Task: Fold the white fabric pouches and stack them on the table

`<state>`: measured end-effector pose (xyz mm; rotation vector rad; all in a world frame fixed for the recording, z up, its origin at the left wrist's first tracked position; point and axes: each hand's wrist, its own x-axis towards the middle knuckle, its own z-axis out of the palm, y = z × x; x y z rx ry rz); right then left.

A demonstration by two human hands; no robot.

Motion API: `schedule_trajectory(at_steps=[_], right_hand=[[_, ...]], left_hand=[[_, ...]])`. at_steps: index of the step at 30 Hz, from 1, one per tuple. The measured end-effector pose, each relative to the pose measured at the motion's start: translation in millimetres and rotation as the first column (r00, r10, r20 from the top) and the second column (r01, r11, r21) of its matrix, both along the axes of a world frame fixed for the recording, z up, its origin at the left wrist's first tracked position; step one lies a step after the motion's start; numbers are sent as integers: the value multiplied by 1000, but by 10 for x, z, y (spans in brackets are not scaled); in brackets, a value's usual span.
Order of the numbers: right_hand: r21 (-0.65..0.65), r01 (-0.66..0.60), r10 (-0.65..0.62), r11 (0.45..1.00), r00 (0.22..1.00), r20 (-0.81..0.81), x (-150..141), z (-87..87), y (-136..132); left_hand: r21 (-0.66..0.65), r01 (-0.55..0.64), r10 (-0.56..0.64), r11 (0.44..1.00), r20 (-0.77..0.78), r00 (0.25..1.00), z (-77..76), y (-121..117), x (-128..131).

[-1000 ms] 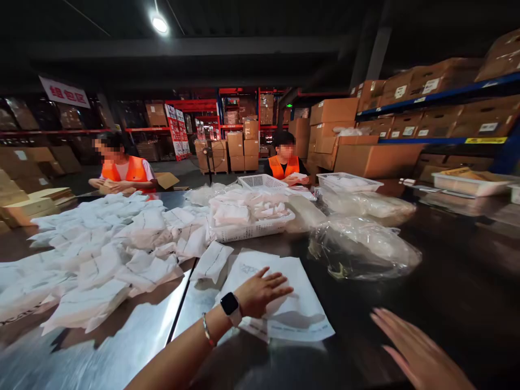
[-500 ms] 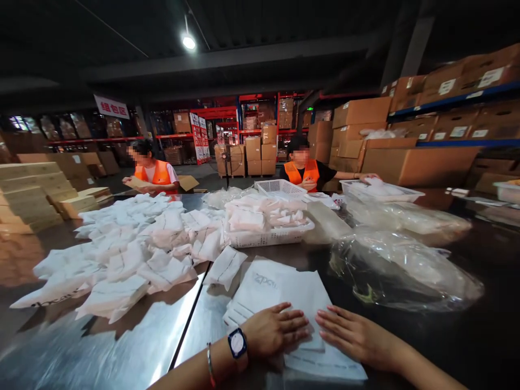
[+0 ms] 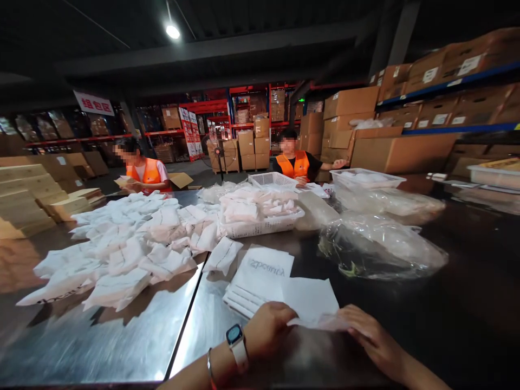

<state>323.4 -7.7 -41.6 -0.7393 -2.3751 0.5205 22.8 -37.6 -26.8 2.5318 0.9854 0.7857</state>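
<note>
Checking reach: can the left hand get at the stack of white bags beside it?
Probably yes. The left hand grips the folded bag right at the stack of white bags; nothing lies between, though it is occupied.

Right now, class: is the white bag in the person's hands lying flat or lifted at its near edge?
Lifted: both the left hand and right hand pinch the white bag by its near edge, raising it off the table.

The left hand (image 3: 270, 330) and the right hand (image 3: 371, 338), which lie flat half a second earlier, now pinch the near edge of the flat white paper-like bag (image 3: 311, 298) and lift it from the stack of flat white printed bags (image 3: 260, 276). The co-worker in the orange vest (image 3: 294, 162) at 12 o'clock now draws the arm back from the white plastic mesh tray (image 3: 368, 179).
</note>
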Motion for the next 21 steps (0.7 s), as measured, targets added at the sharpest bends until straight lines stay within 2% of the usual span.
schedule_trajectory(at_steps=[2, 5, 8, 14, 16, 18, 19, 21], right_hand=[[53, 35, -33, 998, 999, -34, 25, -120, -95], [106, -1, 1, 994, 1000, 3, 26, -214, -164], [38, -67, 63, 997, 993, 100, -25, -204, -139], [-70, 6, 0, 998, 995, 96, -119, -171, -98], [-109, 50, -43, 993, 997, 59, -133, -161, -118], [-229, 164, -172, 960, 985, -17, -159, -139, -134], [-307, 230, -258, 924, 965, -54, -180, -125, -137], [-432, 329, -405, 840, 909, -96, -235, -94, -131]], left_hand=[[123, 78, -78, 989, -3, 997, -47, -63, 36], [231, 157, -127, 960, -141, 982, -96, -109, 64], [255, 167, -99, 952, -259, 961, -82, -131, 92], [186, 187, -123, 965, -312, 942, 47, -108, 161], [101, 198, -170, 975, -235, 957, 45, -101, 155], [-69, 137, -138, 988, -14, 990, 1, -111, 138], [-169, 81, -62, 982, 115, 991, -33, -120, 131], [-335, -39, 146, 941, 300, 943, -112, -139, 131]])
